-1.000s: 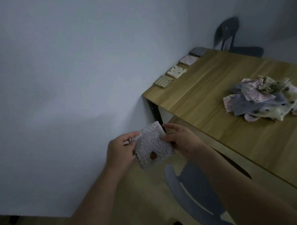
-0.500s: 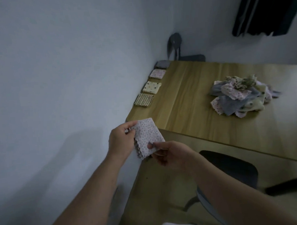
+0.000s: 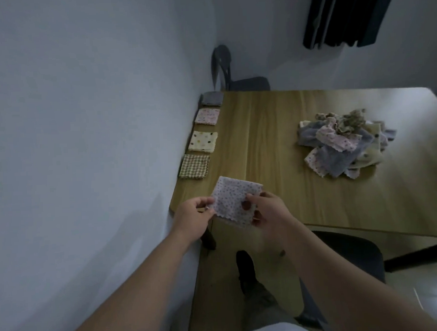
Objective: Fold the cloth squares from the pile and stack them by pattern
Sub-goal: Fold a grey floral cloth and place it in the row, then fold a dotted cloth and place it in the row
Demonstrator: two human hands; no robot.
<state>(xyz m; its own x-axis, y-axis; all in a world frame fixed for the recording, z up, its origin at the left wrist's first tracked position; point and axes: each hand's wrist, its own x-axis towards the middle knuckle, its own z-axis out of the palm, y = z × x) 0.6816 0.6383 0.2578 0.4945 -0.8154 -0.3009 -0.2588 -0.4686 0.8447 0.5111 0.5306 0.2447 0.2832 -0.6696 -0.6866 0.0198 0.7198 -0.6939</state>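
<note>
Over the tabletop (image 3: 274,138) corner, left hand (image 3: 193,220) and right hand (image 3: 267,213) pinch the dotted square (image 3: 233,202), best laid flat beside the checked stack (image 3: 194,167).

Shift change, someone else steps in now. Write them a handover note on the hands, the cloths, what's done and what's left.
Left hand and right hand both pinch a folded white dotted cloth above the table near corner.
Done, along the wall edge: checked stack, cream polka-dot stack, pink stack, grey stack.
Left: place this cloth by pattern, then fold the pile.
</note>
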